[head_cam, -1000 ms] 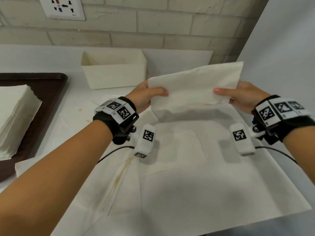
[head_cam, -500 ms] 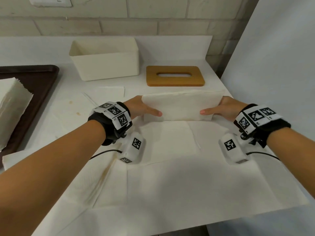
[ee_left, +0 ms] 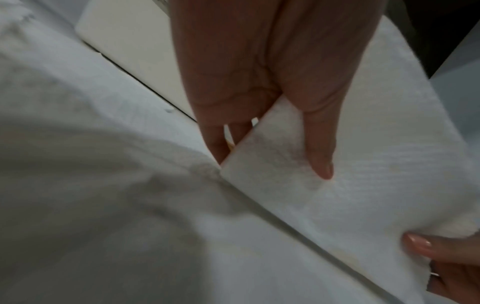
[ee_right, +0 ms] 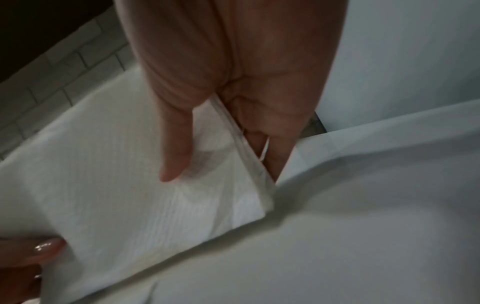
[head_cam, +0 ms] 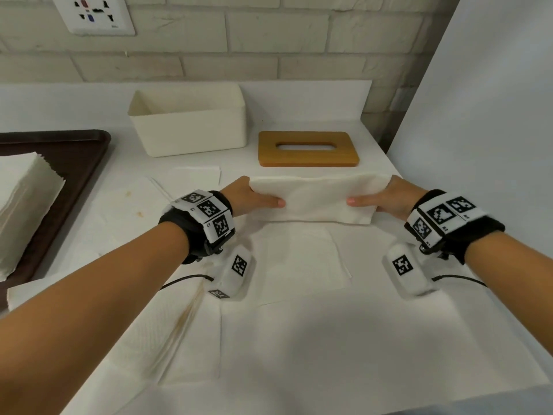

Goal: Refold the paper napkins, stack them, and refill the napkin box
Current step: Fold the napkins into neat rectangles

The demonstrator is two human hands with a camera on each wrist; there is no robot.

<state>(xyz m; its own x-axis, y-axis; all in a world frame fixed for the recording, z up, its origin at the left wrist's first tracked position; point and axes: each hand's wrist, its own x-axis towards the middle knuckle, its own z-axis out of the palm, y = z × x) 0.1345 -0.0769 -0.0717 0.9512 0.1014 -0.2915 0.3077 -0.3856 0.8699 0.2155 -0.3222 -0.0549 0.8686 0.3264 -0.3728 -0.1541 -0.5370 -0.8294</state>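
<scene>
A folded white napkin [head_cam: 314, 199] is held flat and low over the paper-covered table between both hands. My left hand [head_cam: 254, 199] pinches its left end, thumb on top and fingers underneath, as the left wrist view shows on the napkin [ee_left: 337, 185]. My right hand [head_cam: 383, 199] pinches the right end the same way; the napkin [ee_right: 130, 195] there is several layers thick. The open cream napkin box [head_cam: 188, 121] stands behind on the left. Its wooden lid [head_cam: 308, 149] with a slot lies flat just beyond the napkin.
A dark brown tray [head_cam: 74, 163] at the left holds a stack of white napkins [head_cam: 24, 205]. White paper sheets [head_cam: 299, 324] cover the table in front, one with a brown stain. A brick wall with a socket [head_cam: 92, 13] is behind; a white panel [head_cam: 493, 115] stands at the right.
The napkin, held up and taller a second ago, is now folded narrower and has come down close to the table. Both hands dropped with it.
</scene>
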